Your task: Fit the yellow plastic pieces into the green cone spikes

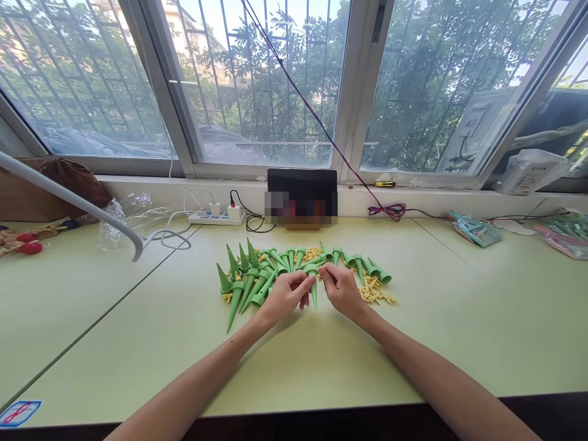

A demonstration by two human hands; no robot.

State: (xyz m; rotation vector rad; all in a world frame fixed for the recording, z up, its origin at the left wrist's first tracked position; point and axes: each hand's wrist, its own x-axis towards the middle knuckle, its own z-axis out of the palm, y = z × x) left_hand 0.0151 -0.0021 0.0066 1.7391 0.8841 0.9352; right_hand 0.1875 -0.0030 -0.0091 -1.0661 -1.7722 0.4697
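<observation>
My left hand (288,293) is closed around a green plastic watering spike (315,297), which points tip down with its wide collar uppermost. Beside that collar, my right hand (340,288) is pinched shut; whatever lies between its fingertips is hidden or too small to name. A pile of similar green spikes (248,286) spreads behind and to the left of my hands, some standing on their wide ends, others lying down. More spikes (359,268) lie to the right. Small yellow T-shaped plastic pieces (377,293) are scattered among and beside them.
A dark screen (302,190) stands at the back against the window ledge. Left of it sits a power strip (217,217) with cables. A white curved tube (73,199) reaches in from the left. Packaged items (474,228) and a bundled red-and-blue wire (388,211) lie back right.
</observation>
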